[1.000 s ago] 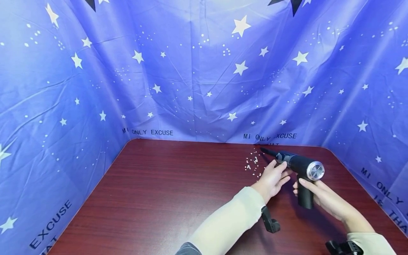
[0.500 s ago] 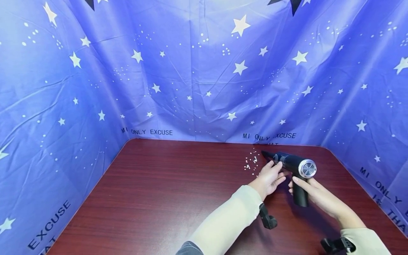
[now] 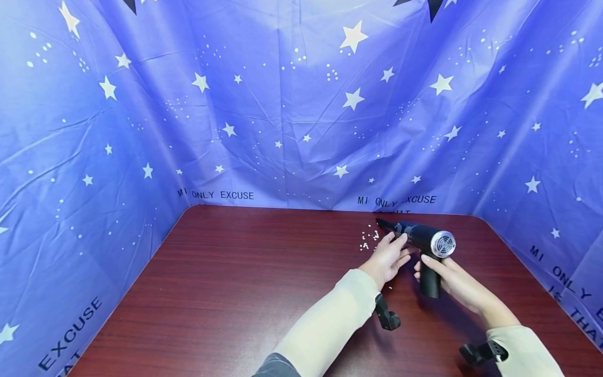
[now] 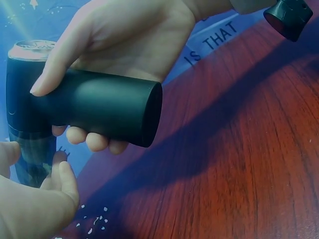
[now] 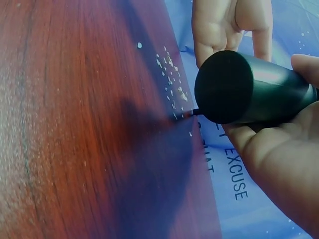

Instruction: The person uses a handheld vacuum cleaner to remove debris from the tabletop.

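Note:
A black handheld vacuum (image 3: 424,238) with a silver vented end is held above the table, its narrow nozzle pointing to the back left, beside small white scraps (image 3: 365,245). My right hand (image 3: 459,280) grips its handle (image 4: 107,107), fingers wrapped round it. My left hand (image 3: 388,257) holds the clear front section (image 4: 32,157) between thumb and fingers. In the right wrist view the handle's round base (image 5: 224,87) hides much of the body, and the white scraps (image 5: 172,79) lie beyond it near the table's back edge.
The dark red wooden table (image 3: 212,293) meets a blue star-patterned cloth (image 3: 282,104) at its back and sides. One stray white scrap (image 3: 390,287) lies nearer the front, by the left wrist. Black camera mounts sit on both wrists.
Both hands and the vacuum have moved left, bringing the nozzle over beside the scraps. Fewer scraps show at the top of the patch, and a stray one is now visible near the left wrist.

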{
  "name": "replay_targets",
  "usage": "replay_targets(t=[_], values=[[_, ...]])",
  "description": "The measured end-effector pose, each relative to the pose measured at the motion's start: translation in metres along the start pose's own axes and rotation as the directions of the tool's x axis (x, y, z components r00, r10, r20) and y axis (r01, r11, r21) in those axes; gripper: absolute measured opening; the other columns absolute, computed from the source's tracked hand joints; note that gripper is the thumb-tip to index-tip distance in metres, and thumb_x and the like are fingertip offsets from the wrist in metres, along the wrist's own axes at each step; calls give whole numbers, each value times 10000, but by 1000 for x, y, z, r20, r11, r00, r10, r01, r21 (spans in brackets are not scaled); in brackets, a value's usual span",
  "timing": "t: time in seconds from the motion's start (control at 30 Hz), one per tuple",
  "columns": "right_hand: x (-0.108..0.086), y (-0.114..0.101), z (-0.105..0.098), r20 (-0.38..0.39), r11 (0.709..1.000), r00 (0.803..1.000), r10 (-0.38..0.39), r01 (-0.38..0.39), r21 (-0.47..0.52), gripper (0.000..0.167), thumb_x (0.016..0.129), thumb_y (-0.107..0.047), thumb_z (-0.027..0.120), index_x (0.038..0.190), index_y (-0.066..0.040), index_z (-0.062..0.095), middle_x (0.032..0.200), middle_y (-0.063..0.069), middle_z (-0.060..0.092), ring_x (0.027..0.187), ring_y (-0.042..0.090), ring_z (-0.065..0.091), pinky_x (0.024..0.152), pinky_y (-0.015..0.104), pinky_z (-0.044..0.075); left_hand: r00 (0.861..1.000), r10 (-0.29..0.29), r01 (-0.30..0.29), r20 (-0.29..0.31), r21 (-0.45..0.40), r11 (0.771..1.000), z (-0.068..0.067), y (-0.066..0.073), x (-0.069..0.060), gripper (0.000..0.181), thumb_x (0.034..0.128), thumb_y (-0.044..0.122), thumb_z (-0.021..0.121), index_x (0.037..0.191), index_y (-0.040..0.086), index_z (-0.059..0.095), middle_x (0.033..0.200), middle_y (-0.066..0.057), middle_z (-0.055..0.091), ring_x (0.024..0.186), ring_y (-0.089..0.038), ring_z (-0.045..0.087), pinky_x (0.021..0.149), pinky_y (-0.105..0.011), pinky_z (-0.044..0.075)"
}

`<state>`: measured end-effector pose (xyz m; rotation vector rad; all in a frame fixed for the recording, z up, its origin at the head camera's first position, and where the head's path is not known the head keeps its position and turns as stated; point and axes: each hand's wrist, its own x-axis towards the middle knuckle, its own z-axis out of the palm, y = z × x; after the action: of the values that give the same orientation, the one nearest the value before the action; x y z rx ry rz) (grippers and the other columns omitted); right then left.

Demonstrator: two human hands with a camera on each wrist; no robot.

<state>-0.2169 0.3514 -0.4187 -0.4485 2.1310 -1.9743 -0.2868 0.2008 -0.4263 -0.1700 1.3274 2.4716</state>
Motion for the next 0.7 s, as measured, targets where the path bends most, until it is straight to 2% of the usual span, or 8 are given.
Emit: replay_targets(t=[0.23, 0.33, 0.53, 0.7], values=[[2, 3, -3, 8, 1000, 1000, -1, 1, 25, 175, 1100, -181, 392, 1211, -225, 521, 1064, 24, 649, 956, 106, 652, 843, 254, 542, 1000, -3, 3, -22, 2, 1000, -1, -1, -1, 587, 985, 150, 658, 1494, 25, 394, 1124, -134, 684, 1082, -322, 677, 980, -443, 511], [-1, 2, -7, -2, 1000, 1000, 18, -17, 23, 171, 1094, -195, 406, 1202, -241, 531, 1057, 7, 656, 949, 103, 656, 834, 274, 554, 1000, 4, -4, -19, -12, 1000, 0, -3, -4, 598, 972, 149, 675, 1483, 22, 391, 1161, -134, 674, 1084, -332, 677, 980, -443, 511], [-9, -3, -13, -7, 998, 999, 53, -53, 44, 243, 1094, -176, 381, 1153, -304, 580, 1019, -19, 663, 931, 123, 669, 813, 319, 573, 1000, 9, -9, -27, -33, 999, 3, -6, -10, 589, 951, 153, 702, 1445, 32, 404, 1153, -116, 683, 1061, -345, 686, 975, -461, 513], [-12, -6, -16, 20, 998, 999, 40, -41, 50, 299, 1096, -136, 350, 1151, -283, 604, 1012, -4, 659, 923, 121, 664, 818, 327, 572, 999, 4, -6, -36, -31, 1000, 6, -9, -13, 587, 947, 152, 708, 1439, 28, 413, 1125, -100, 694, 1062, -350, 686, 972, -464, 515]])
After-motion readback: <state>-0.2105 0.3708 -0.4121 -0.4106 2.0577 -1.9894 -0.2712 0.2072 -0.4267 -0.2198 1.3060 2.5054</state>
